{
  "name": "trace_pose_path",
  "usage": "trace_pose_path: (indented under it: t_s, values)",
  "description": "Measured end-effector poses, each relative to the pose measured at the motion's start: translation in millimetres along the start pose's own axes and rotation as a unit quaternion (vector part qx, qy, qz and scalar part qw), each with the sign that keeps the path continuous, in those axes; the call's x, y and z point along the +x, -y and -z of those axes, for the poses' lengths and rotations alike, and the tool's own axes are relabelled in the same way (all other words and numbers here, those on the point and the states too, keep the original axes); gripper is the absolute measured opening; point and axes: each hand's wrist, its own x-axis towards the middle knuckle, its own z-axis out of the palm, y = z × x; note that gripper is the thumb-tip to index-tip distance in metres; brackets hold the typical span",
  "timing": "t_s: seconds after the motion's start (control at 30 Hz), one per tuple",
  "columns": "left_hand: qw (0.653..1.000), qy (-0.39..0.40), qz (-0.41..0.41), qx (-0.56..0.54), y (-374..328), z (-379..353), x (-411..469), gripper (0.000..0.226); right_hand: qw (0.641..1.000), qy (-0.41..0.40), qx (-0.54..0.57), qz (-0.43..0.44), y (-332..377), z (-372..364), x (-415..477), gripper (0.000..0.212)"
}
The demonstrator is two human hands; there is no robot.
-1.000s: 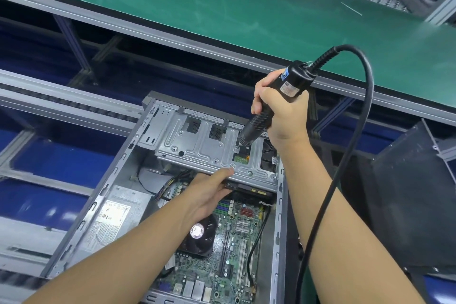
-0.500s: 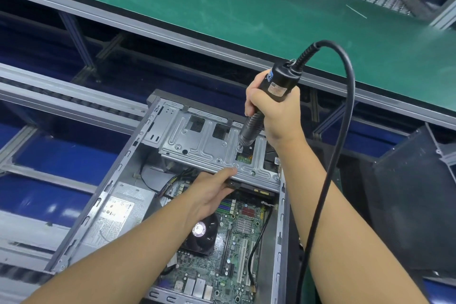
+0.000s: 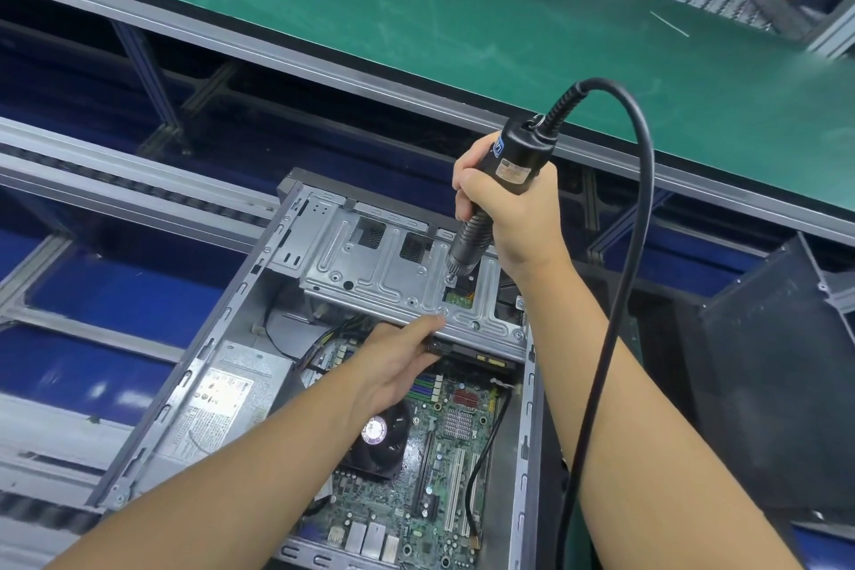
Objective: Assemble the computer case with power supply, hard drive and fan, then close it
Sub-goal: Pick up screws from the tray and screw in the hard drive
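Computer case (image 3: 240, 292), green bench (image 3: 416, 14) beyond, right hand (image 3: 513, 213) gripping screwdriver (image 3: 523, 153), left hand (image 3: 393, 366) pinching hard drive (image 3: 467, 354)

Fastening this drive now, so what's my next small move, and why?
Probably run the screwdriver until the screw seats: your right hand holds its tip on that screw in the drive cage, while your left hand holds the hard drive beneath.
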Motion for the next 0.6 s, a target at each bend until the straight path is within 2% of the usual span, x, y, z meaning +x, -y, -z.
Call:
trace_pose_path:
  t_s: [0.37,0.6]
  values:
    - [1.000,-0.010,0.006,0.009,-2.1,-1.2,-2.8,0.052,1.000,-0.006,-0.009,0.007,1.2,0.0,-2.0,0.014]
    - [1.000,-0.010,0.005,0.020,-1.4,-2.0,-4.5,0.058,0.999,-0.044,0.011,0.007,8.0,2.4,-5.2,0.006]
